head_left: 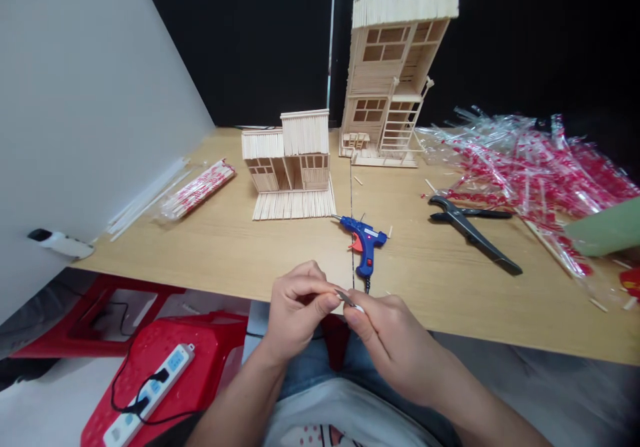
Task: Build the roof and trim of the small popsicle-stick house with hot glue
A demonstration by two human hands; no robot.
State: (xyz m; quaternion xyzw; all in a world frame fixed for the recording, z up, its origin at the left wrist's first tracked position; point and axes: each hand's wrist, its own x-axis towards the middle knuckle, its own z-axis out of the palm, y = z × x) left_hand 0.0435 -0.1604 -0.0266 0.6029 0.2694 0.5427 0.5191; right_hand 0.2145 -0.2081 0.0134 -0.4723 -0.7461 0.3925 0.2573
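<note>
Just off the table's front edge, my two hands meet. In my right hand (pixel 395 330) is a small knife (pixel 346 298) with a grey blade and a bit of white handle showing. The blade points left toward the fingertips of my left hand (pixel 303 307). That hand is closed in a pinch, and whatever it holds is hidden or too small to name. Beyond the hands lies a blue glue gun (pixel 367 235) with an orange trigger and a small lit red light. Behind it sits a small house of wooden sticks (pixel 306 137).
A taller stick house (pixel 380 67) stands at the back. To the right are black-handled cutters (pixel 473 234) and a heap of red-and-clear wrappers (pixel 540 174). At left lie a packet of sticks (pixel 200 187) and white strips (pixel 145 197). A power strip (pixel 150 394) rests on a red stool (pixel 200 340).
</note>
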